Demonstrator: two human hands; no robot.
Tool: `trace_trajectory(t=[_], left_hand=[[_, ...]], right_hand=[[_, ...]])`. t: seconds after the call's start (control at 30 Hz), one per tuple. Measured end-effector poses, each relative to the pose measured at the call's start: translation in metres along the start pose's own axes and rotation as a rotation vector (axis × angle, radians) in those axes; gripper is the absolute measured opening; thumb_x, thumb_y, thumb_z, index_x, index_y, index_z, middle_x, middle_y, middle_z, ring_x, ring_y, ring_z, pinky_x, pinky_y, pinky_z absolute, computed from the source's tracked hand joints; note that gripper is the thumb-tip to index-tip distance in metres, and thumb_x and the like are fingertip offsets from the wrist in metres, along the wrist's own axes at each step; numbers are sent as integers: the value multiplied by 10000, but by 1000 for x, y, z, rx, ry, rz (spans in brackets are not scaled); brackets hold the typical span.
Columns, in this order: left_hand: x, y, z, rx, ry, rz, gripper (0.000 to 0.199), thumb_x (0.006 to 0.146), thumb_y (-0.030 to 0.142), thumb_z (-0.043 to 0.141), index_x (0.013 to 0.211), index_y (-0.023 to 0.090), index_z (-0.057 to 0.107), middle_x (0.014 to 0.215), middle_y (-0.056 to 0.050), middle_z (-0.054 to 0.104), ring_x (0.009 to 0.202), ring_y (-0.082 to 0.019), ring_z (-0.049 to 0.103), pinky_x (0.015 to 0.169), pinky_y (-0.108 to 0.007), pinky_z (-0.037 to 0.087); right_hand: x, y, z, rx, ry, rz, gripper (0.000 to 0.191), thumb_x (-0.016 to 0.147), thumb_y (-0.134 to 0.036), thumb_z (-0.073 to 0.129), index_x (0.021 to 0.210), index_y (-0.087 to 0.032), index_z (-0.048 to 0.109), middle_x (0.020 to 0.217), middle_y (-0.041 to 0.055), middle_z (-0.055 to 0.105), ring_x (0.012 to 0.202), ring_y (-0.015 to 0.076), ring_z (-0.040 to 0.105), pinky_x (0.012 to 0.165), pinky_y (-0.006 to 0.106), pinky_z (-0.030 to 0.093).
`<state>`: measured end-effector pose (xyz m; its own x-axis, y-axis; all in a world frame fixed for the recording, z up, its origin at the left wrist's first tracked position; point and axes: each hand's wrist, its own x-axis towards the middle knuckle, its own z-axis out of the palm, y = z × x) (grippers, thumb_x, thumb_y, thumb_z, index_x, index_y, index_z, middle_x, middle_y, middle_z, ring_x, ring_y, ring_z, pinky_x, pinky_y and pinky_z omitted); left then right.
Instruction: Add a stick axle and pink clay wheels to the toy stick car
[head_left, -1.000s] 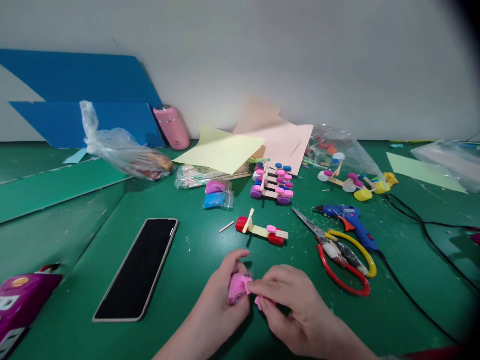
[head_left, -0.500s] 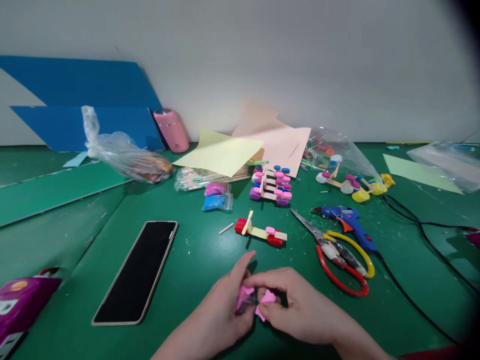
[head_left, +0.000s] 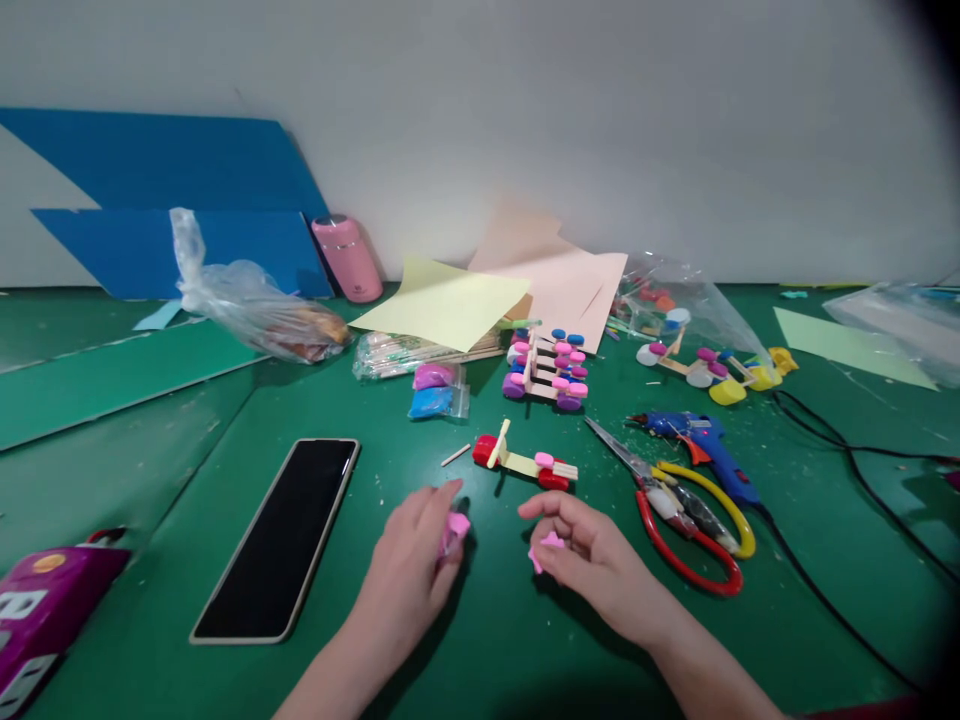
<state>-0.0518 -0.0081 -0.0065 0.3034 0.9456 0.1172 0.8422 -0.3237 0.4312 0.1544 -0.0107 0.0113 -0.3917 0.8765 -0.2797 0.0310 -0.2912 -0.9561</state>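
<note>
My left hand (head_left: 405, 560) is closed around a pink lump of modelling clay (head_left: 454, 532), which looks to be in a clear plastic wrapper and is mostly hidden by the fingers. Between the thumb and fingers of my right hand (head_left: 600, 560) is a smaller torn piece of pink clay (head_left: 546, 548). The hands are apart, low over the green table. Just beyond them stands a small craft-stick model vehicle (head_left: 521, 463) with red wheels and pink clay on one end. A short thin stick (head_left: 455, 456) lies left of it.
Scissors (head_left: 667, 500) and a blue glue gun (head_left: 697, 445) with a cord lie right. A phone (head_left: 277, 540) lies left. Farther back are clay packets (head_left: 435, 390), several stick vehicles (head_left: 546, 370), paper sheets (head_left: 450, 300), plastic bags and a pink bottle (head_left: 349, 260). A purple power strip (head_left: 60, 605) sits front left.
My hands have separated: the left moved left and away from me with the pink lump, while the right shifted slightly right and forward, keeping its piece of pink clay.
</note>
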Motion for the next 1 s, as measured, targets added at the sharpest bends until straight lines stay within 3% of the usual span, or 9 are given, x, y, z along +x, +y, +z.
trace_trajectory(t=[0.17, 0.23, 0.33, 0.4, 0.47, 0.57, 0.67, 0.83, 1.0], left_hand=[[11, -20, -8, 303, 45, -100, 396, 819, 349, 424, 1142, 121, 455, 964, -135, 570, 928, -296, 525, 759, -424, 430], [11, -18, -15, 327, 74, -120, 472, 785, 404, 472, 1151, 106, 454, 1035, -167, 549, 981, -329, 493, 781, -468, 406], [5, 0, -23, 217, 218, -92, 478, 722, 401, 564, 1116, 139, 497, 1079, -159, 531, 1026, -334, 460, 845, -492, 362], [1, 19, -24, -51, 294, -82, 333, 722, 323, 582, 1020, 180, 554, 1029, -110, 554, 1000, -275, 489, 858, -409, 386], [1, 40, -21, -417, 181, -149, 294, 726, 308, 586, 1002, 208, 567, 1004, -71, 577, 969, -235, 522, 826, -342, 425], [10, 68, -12, -1060, 73, -452, 292, 787, 339, 516, 1045, 205, 547, 1048, -59, 585, 965, -205, 545, 836, -318, 435], [26, 88, -6, -1629, 100, -720, 242, 810, 347, 472, 936, 186, 602, 965, -52, 629, 927, -206, 572, 818, -315, 447], [40, 100, -5, -1968, 201, -807, 160, 774, 191, 510, 723, 184, 662, 769, -14, 651, 813, -158, 590, 798, -250, 442], [39, 92, -6, -2127, 114, -716, 196, 773, 144, 478, 772, 172, 672, 802, -35, 667, 868, -185, 602, 853, -305, 428]], right_hand=[[4, 7, 2, -68, 138, -41, 196, 782, -315, 562, 911, -168, 550, 714, -8, 545, 646, 106, 507, 576, 210, 400], [4, 6, 3, -78, 181, -61, 218, 776, -330, 568, 918, -169, 529, 734, 5, 573, 645, 111, 513, 579, 218, 409], [3, 2, 5, -131, 276, -91, 241, 738, -342, 613, 877, -173, 513, 705, -5, 570, 588, 98, 476, 539, 208, 395], [2, -3, 6, -191, 332, -119, 218, 722, -335, 632, 819, -175, 520, 672, -17, 553, 560, 91, 447, 511, 199, 381], [1, -7, 7, -258, 353, -159, 174, 730, -320, 627, 772, -178, 536, 649, -21, 552, 551, 91, 445, 506, 195, 384], [2, -11, 11, -369, 363, -275, 107, 750, -278, 610, 804, -193, 576, 672, -17, 591, 563, 99, 487, 526, 198, 419], [4, -11, 16, -528, 382, -469, 152, 767, -204, 577, 917, -216, 593, 841, 9, 649, 688, 125, 568, 635, 227, 470], [5, -9, 21, -700, 430, -644, 382, 766, -117, 499, 1143, -182, 502, 937, 42, 658, 839, 158, 605, 749, 267, 486], [3, -11, 17, -639, 419, -669, 447, 760, -93, 475, 1197, -183, 448, 975, 42, 631, 869, 150, 595, 749, 246, 493]])
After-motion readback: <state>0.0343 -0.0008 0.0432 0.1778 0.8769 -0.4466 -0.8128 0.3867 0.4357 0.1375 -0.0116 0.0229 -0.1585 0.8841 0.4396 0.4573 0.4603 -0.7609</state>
